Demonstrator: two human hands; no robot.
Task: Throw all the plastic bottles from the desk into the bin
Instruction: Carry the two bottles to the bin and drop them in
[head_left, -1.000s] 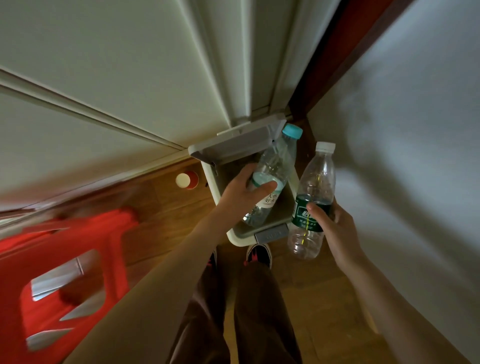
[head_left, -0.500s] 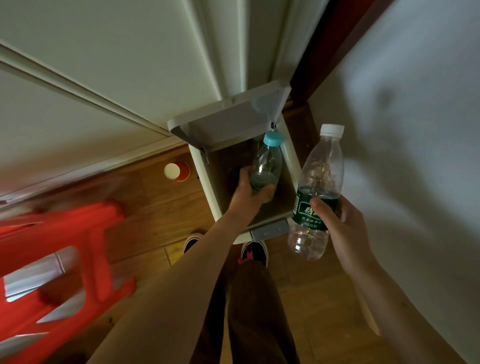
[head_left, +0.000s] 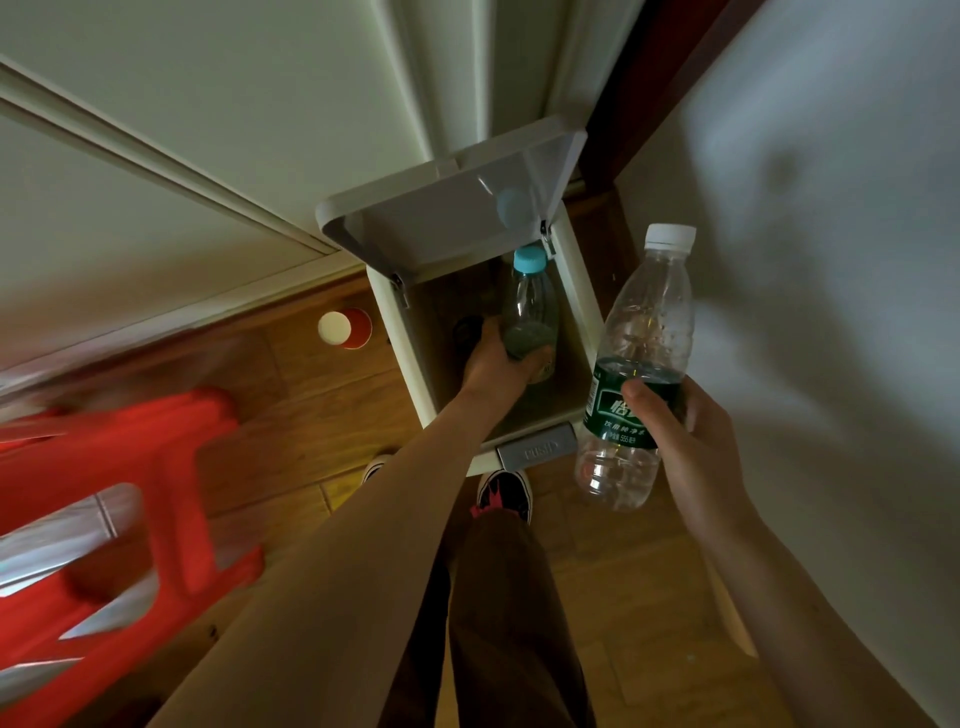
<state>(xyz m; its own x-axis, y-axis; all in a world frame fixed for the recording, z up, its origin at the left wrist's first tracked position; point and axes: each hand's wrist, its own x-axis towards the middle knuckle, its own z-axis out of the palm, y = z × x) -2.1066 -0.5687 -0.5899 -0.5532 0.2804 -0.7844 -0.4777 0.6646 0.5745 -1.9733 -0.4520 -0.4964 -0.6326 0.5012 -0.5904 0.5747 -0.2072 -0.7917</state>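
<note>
Blue-capped bottle (head_left: 530, 306): held upright inside the bin, cap just below the raised lid.
Left hand (head_left: 496, 364): lowered into the bin; fingers wrapped around the bottle's lower part.
Green-label bottle (head_left: 636, 364): held upright outside the bin, at its right, white cap on top.
Right hand (head_left: 675, 436): fingers curled around the label, thumb pressed on its front.
Bin (head_left: 410, 353): white, lid (head_left: 447, 218) tipped up; grey pedal (head_left: 537, 449) at the near edge.
Surroundings: red cup (head_left: 345, 327) and red stool (head_left: 104, 519) seen on the wood floor at the left.

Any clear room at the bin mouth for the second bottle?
Crowded: left hand and blue-capped bottle fill the bin opening's middle and right. Free: dark strip along the left wall, under the lid.
</note>
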